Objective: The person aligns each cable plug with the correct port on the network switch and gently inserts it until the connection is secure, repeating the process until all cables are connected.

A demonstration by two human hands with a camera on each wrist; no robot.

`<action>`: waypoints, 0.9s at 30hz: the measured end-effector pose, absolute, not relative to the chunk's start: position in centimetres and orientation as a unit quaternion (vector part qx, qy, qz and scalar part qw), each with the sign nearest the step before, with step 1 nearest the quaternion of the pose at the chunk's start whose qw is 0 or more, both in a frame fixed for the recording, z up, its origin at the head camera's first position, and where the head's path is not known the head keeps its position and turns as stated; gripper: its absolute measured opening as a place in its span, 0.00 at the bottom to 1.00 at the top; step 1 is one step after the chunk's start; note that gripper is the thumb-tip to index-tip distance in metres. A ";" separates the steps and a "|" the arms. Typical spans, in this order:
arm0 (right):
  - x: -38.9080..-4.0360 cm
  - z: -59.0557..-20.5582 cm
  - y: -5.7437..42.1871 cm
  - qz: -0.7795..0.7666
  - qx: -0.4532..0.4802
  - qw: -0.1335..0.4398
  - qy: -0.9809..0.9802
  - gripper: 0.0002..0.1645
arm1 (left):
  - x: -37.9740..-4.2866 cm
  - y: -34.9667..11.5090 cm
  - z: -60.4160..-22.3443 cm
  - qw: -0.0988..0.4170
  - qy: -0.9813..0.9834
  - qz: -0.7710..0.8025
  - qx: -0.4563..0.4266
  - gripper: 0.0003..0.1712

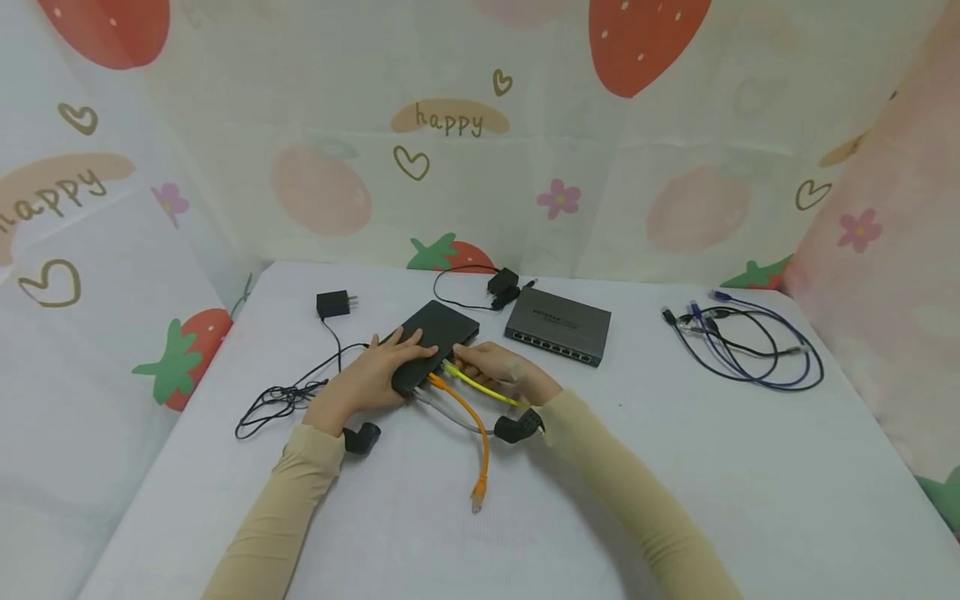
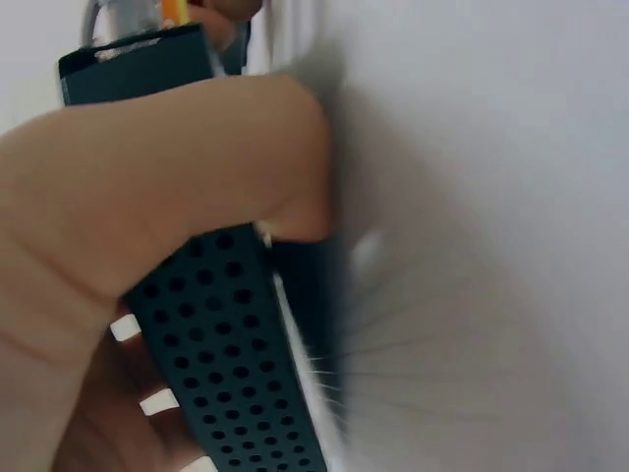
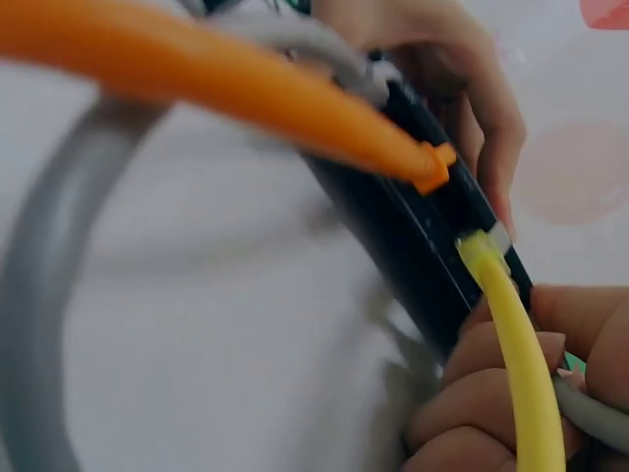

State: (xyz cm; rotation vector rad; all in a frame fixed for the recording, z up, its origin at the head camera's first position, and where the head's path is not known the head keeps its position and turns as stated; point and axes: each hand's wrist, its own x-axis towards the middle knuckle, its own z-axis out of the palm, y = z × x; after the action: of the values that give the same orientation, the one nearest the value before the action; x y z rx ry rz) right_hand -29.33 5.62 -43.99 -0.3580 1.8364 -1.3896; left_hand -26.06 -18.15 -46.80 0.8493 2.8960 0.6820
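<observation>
A black box with ports along one edge, a network switch (image 1: 431,321), is tilted above the table in my left hand (image 1: 375,371). The fingers spread over one face, and the thumb bends around its perforated side (image 2: 231,364). An orange network cable (image 3: 295,108) and a yellow one (image 3: 526,383) are plugged into its port edge. A grey cable (image 1: 450,417) also enters that edge and loops below. My right hand (image 1: 495,367) pinches a grey cable end (image 3: 590,413) against the switch's corner, beside the yellow plug. The fingers hide its tip.
A second dark switch (image 1: 558,325) lies to the right. Behind is a black power adapter (image 1: 502,283); another adapter (image 1: 333,303) with a coiled cord (image 1: 281,400) lies left. Coiled black and blue cables (image 1: 750,342) lie far right. The orange cable's loose plug (image 1: 478,496) points toward the front.
</observation>
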 end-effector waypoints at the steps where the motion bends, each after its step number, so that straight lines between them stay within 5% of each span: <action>1: -29.3 -43.8 5.7 -0.542 -0.149 0.397 0.725 0.23 | -26.0 -18.1 -46.7 0.028 0.935 0.221 0.274 0.48; 16: -29.5 -45.1 6.9 -0.525 -0.199 0.342 0.754 0.20 | -25.7 -17.6 -45.9 0.059 0.946 0.179 0.264 0.50; 27: -29.9 -47.5 6.2 -0.534 -0.192 0.309 0.763 0.21 | -24.4 -16.0 -45.3 0.053 0.981 0.091 0.162 0.52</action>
State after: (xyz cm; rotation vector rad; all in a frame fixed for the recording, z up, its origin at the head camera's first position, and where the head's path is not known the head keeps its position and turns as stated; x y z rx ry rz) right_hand -29.93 6.23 -47.51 -0.5068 2.0169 -1.4121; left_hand -24.45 -16.04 -45.33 0.4922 2.9822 0.2761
